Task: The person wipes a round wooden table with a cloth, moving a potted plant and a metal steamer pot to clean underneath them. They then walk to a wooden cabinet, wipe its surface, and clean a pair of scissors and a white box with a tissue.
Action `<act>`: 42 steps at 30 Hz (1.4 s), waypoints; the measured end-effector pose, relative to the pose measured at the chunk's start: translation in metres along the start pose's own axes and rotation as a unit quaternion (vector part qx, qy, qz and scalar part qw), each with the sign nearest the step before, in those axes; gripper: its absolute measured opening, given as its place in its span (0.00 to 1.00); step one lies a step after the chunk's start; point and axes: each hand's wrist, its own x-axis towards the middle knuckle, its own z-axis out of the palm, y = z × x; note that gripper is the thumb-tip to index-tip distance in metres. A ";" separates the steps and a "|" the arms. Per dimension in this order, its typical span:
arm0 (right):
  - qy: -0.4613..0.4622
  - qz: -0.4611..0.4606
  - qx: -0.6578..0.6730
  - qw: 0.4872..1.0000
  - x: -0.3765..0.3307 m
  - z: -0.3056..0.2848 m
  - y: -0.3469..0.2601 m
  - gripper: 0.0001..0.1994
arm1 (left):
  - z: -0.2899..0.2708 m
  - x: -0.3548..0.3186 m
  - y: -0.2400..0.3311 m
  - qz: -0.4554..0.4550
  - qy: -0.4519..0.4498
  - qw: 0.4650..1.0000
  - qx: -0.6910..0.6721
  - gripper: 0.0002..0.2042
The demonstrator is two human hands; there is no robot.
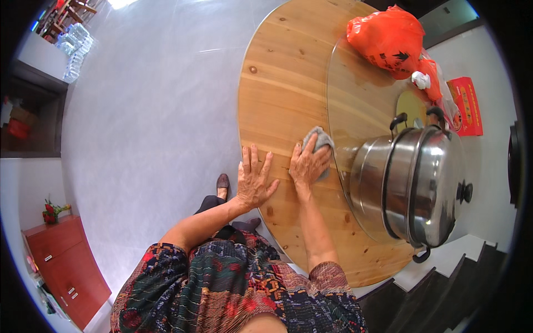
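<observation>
- Table (pixel 288 72), wooden
- Pot (pixel 372 166), 4 o'clock from the cloth (pixel 321 136)
- Bag (pixel 383 36), 1 o'clock from the cloth
- Left hand (pixel 254 182), 8 o'clock from the cloth, palm down, fingers spread
- Right hand (pixel 306 165), on the cloth, fingers slightly apart; cannot tell if gripping
- Cloth, grey, on the table

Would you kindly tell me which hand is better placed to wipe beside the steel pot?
Probably the right hand: it holds the grey cloth and is nearer the steel pot. The left hand rests, empty, on the wooden table near its edge.
</observation>
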 end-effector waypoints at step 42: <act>-0.109 -0.358 0.185 0.909 -0.044 -0.044 -0.051 0.19 | 0.004 0.021 -0.077 -0.360 -0.135 0.483 -0.786 0.37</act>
